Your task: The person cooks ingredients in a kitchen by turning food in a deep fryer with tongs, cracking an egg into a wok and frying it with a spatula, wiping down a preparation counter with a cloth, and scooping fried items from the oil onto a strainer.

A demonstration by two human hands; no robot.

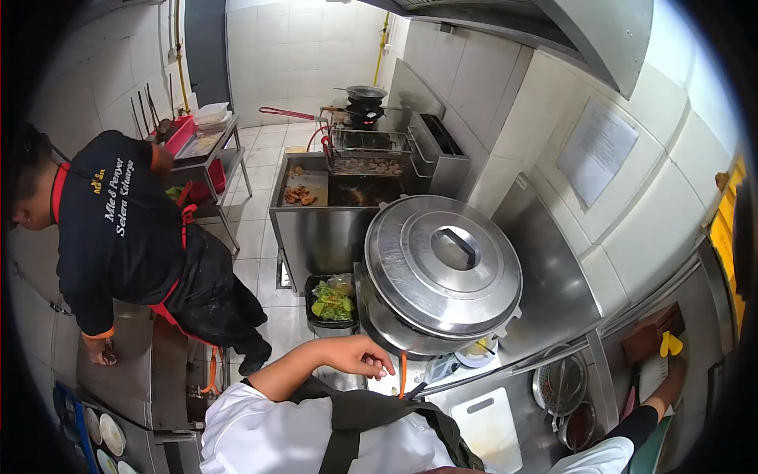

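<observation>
My left hand (357, 355) hangs in front of the large lidded steel pot (442, 272), its fingers loosely curled with nothing visible in them. Just right of its fingertips, an orange hose (403, 373) runs down from near the pot. At the far right, my right hand (673, 379) reaches over the steel counter beside a yellow object (670, 344), perhaps a handle, and a flat white piece (652, 378). Blur and the steep angle hide its fingers, so any grip there is unclear. A brown block-like item (643, 344) sits close by.
A white cutting board (485, 430) and a wire strainer (559, 383) lie on the counter before me. Beyond the pot is a fryer (320, 241) with fried pieces. A bin of greens (332, 304) stands on the floor. A co-worker (134, 229) bends at the left.
</observation>
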